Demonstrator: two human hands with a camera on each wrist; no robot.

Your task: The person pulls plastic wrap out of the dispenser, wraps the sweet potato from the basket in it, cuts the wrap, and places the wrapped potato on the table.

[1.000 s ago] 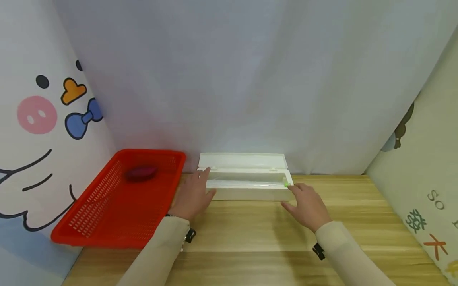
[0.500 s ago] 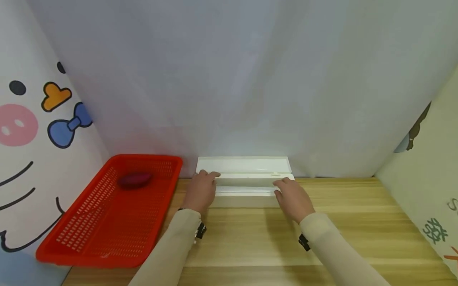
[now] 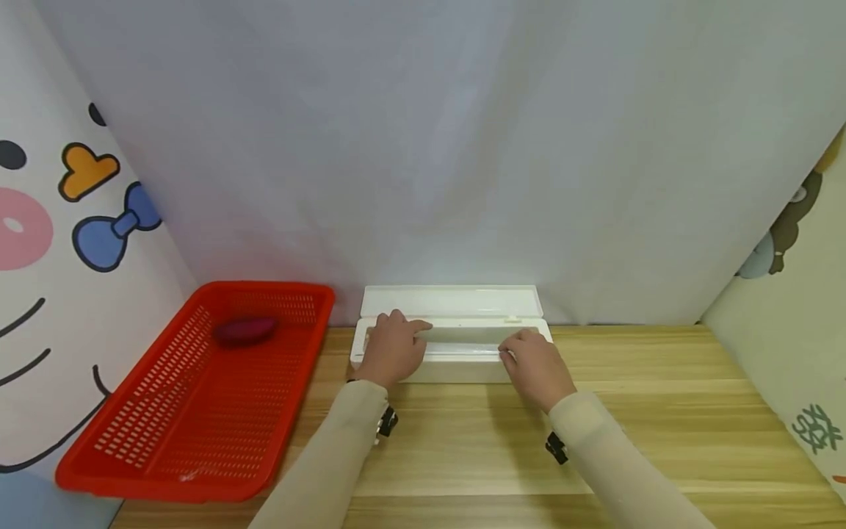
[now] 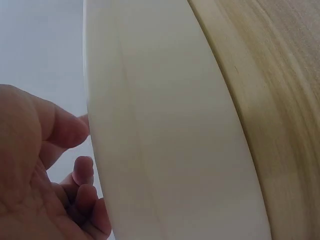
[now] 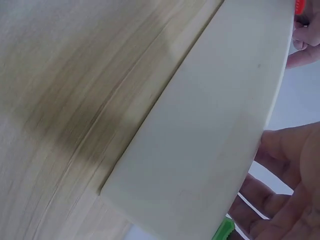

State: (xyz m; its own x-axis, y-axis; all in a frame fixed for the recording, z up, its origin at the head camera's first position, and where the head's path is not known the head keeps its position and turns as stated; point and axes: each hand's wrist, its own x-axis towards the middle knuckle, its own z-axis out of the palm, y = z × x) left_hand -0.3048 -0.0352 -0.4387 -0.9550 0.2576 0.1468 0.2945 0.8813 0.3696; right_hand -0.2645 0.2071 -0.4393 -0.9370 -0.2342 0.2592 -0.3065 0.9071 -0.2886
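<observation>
A long white cling film box (image 3: 456,371) stands on the table with its lid (image 3: 452,301) raised behind it. Clear film (image 3: 463,349) lies in its opening. My left hand (image 3: 393,349) reaches over the left part of the box, index finger stretched to the right. In the left wrist view its thumb (image 4: 70,130) is right at the rim, other fingers loosely bent. My right hand (image 3: 538,367) has thumb and forefinger close together at the front rim; I cannot tell whether film is between them. A green slider (image 5: 224,229) shows beside its fingers in the right wrist view.
A red plastic basket (image 3: 218,411) stands to the left, holding a purple sweet-potato-like item (image 3: 244,330). Behind the box hangs a pale curtain (image 3: 449,147). The wooden table (image 3: 463,448) runs along in front, between printed panels at both sides.
My left hand has slid right, from the box's left end onto its opening. My right hand has moved left from the right end, its fingers drawn together. The view has shifted slightly.
</observation>
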